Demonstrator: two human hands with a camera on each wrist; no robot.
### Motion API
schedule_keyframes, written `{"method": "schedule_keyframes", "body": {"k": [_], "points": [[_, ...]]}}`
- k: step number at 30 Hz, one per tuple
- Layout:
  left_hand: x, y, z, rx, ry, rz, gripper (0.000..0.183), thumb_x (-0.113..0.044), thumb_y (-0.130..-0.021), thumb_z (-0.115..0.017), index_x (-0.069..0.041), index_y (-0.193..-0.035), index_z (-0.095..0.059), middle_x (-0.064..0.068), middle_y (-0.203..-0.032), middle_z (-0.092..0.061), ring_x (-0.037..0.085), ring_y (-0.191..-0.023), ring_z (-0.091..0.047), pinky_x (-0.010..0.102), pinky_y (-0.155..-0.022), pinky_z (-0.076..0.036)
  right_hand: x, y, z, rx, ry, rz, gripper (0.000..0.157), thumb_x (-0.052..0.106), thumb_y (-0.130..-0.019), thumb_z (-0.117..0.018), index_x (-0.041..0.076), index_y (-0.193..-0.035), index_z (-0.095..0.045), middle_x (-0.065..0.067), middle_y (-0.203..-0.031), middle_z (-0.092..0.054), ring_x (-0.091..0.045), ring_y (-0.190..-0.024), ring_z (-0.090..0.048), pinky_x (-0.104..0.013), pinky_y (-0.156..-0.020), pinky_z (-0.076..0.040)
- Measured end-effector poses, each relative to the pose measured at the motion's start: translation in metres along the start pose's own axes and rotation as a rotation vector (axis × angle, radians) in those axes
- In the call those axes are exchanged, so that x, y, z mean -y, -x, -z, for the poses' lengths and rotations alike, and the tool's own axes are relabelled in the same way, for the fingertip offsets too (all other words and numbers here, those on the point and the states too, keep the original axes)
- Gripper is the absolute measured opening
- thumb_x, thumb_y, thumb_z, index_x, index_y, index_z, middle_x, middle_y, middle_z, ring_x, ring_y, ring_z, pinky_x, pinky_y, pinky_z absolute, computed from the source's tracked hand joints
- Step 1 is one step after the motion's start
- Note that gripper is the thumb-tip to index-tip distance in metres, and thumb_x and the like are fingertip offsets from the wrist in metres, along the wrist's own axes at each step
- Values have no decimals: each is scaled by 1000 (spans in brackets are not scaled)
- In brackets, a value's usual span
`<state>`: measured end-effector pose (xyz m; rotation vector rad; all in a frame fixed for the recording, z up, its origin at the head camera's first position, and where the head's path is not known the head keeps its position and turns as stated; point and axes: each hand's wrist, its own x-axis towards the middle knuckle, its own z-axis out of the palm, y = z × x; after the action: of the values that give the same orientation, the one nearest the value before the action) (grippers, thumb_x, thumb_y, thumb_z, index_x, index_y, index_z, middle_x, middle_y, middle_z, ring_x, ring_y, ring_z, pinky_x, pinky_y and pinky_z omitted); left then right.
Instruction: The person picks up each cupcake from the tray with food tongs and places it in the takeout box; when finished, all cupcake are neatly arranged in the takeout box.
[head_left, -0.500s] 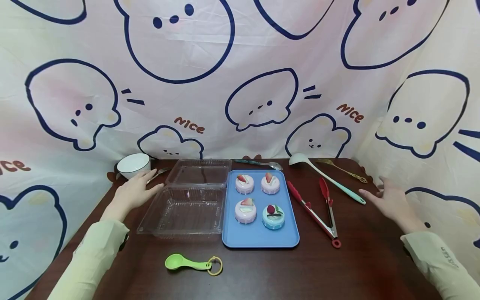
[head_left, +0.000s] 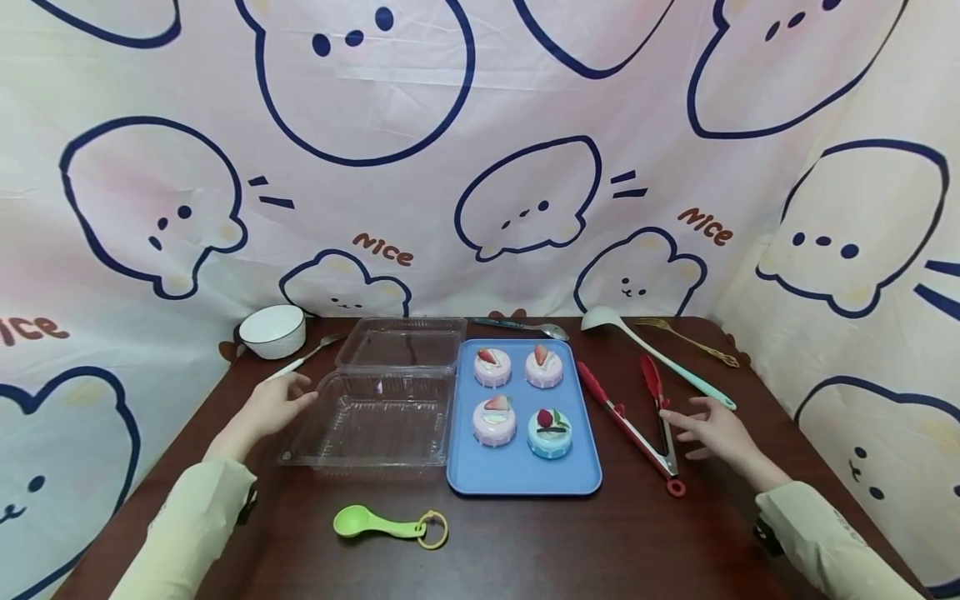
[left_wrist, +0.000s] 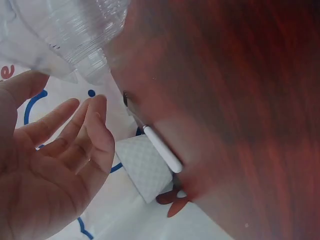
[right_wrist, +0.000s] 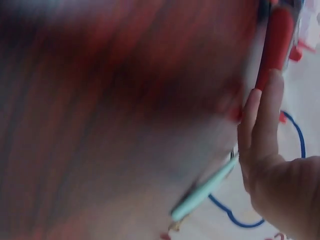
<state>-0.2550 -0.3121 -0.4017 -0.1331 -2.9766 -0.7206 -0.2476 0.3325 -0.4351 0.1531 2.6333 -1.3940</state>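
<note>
In the head view my left hand (head_left: 273, 408) hovers at the left side of the clear plastic clamshell box (head_left: 390, 421), its fingers loosely bent around nothing. Just beyond it lies a fork with a white handle (left_wrist: 162, 150), beside a white bowl (head_left: 273, 331). My right hand (head_left: 720, 437) reaches leftward with fairly straight fingers. Its fingertips overlap the right arm of the spread red-and-silver tongs (head_left: 633, 433); whether they touch is unclear. In the right wrist view, a red grip (right_wrist: 277, 42) of the tongs shows beyond those fingers.
On a blue tray (head_left: 525, 479) sit three pink cakes (head_left: 493, 423) and a blue cake (head_left: 550, 442). A green measuring spoon (head_left: 375, 523) lies in front. Behind are a ladle (head_left: 660, 358), a gold fork (head_left: 690, 340) and a spoon (head_left: 525, 325), along the patterned cloth (head_left: 420, 208).
My right hand has swung left from the table's right edge to the tongs. The left hand has drawn slightly back from the bowl, uncovering more of the fork.
</note>
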Motion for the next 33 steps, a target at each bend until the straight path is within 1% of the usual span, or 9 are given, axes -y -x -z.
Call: {"method": "schedule_keyframes", "body": {"k": [3, 7, 12, 15, 18, 21, 25, 27, 33], "points": [[0, 3, -3, 38, 62, 13, 44, -24, -90, -54, 11, -117, -48, 22, -91, -61, 22, -69, -60, 36, -59, -48, 3, 2, -10, 11, -14, -50, 95, 53, -79, -62, -6, -138, -17, -32, -123, -43, -25, -90, -62, -39, -65, -54], [0, 7, -5, 85, 146, 48, 48, -26, -91, -53, 9, -123, -43, 23, -96, -60, 18, -63, -60, 34, -54, -48, 7, 5, -21, -6, -10, -105, 97, 55, -75, -65, -5, -137, -21, -29, -121, -46, -28, -95, -59, -41, -65, -54], [1, 10, -8, 92, 222, 62, 51, -27, -91, -53, 7, -127, -40, 20, -98, -59, 15, -61, -57, 36, -53, -48, 12, 5, -32, -50, 70, -107, 100, 57, -71, -67, -7, -135, -24, -30, -126, -42, -33, -101, -52, -41, -64, -53], [1, 12, -9, 90, 261, 58, 50, -25, -91, -53, 6, -128, -39, 20, -97, -58, 16, -60, -57, 36, -54, -48, 14, 3, -38, -82, 165, -90, 103, 60, -70, -66, -10, -134, -26, -31, -126, -42, -34, -101, -50, -42, -72, -51], [1, 12, -9, 81, 279, 54, 49, -22, -91, -53, 6, -129, -38, 20, -97, -59, 16, -60, -57, 37, -53, -49, 16, 0, -44, -108, 246, -84, 109, 65, -68, -65, -13, -132, -25, -32, -123, -41, -36, -103, -47, -48, -83, -44], [1, 11, -10, 66, 283, 42, 47, -18, -92, -52, 5, -130, -38, 20, -97, -59, 17, -59, -57, 37, -51, -48, 17, -3, -47, -130, 269, -97, 115, 68, -65, -64, -14, -133, -22, -33, -124, -38, -39, -109, -43, -54, -89, -38], [0, 10, -10, 67, 275, 35, 46, -17, -92, -52, 5, -130, -39, 20, -98, -60, 16, -59, -57, 36, -51, -48, 18, -5, -52, -165, 292, -121, 119, 70, -61, -65, -14, -133, -21, -34, -124, -34, -43, -112, -39, -58, -87, -38], [0, 11, -10, 74, 275, 35, 46, -17, -92, -52, 5, -130, -39, 20, -98, -60, 17, -59, -58, 34, -52, -48, 18, -6, -55, -176, 305, -123, 119, 68, -60, -67, -14, -133, -22, -34, -124, -33, -44, -112, -38, -58, -87, -38], [0, 12, -10, 74, 278, 25, 46, -16, -91, -53, 6, -129, -39, 19, -96, -60, 17, -59, -58, 34, -53, -48, 17, -5, -55, -182, 317, -68, 111, 56, -64, -73, -17, -131, -24, -36, -121, -34, -45, -109, -37, -56, -90, -37]]}}
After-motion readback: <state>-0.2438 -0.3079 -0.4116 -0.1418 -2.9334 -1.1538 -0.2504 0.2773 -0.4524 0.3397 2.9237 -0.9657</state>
